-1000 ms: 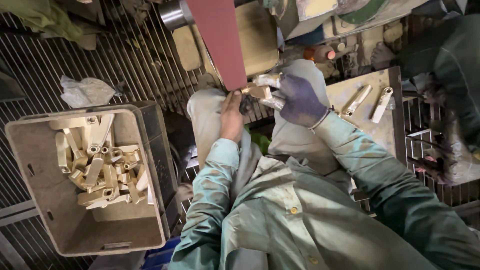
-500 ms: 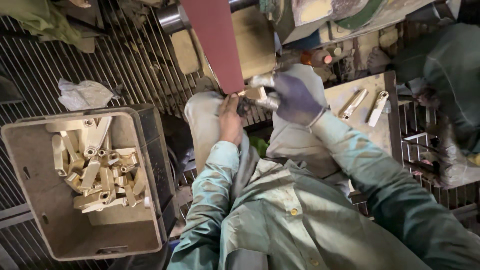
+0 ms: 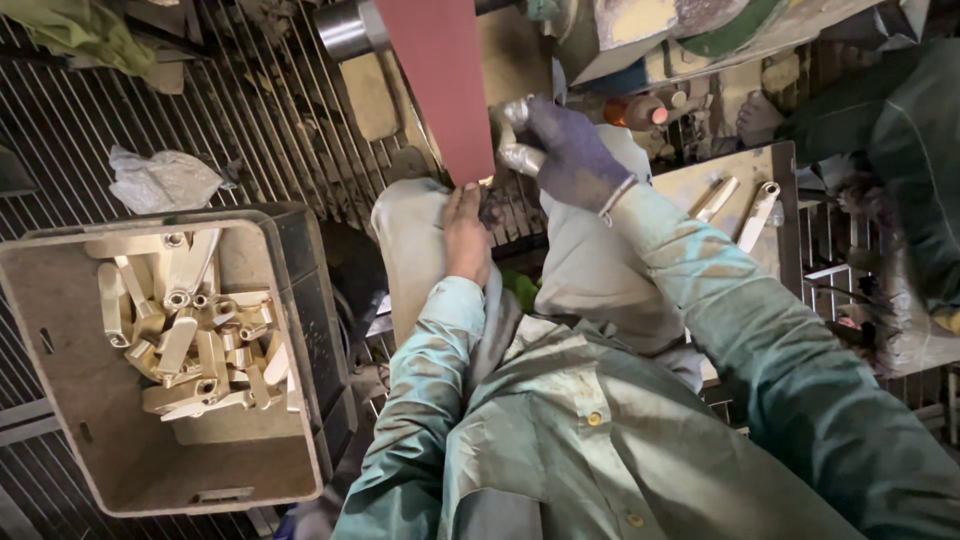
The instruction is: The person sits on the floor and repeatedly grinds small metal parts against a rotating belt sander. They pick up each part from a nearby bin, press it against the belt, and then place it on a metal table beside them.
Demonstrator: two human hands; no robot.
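**Metal handle pressed to the sanding belt**

We look down on a person in a green work shirt, seated at a belt sander. The step in hand, as we judge it, is grinding: a silvery metal piece is held against the edge of the dark red sanding belt, which runs down from a steel roller at the top of the view.

The right hand, in a dark purple glove, is clenched around the metal piece, its fingers wrapped over the shiny end. The forearm comes up from lower right, bent at the elbow, with the wrist cocked toward the belt. The left hand is bare; it lies along the lower end of the belt with the fingertips at the part's lower end. We cannot tell whether its grip closes on the piece or only steadies it, since the fingertips are hidden in shadow.

To the left, well apart from the hands, a grey plastic crate holds a heap of pale, brass-coloured handle castings. To the right, two similar handles lie on a board just beyond the right sleeve. Another person's dark green sleeve shows at the far right edge.

A next move would call for firm hold by both hands and fingers kept clear of the belt.
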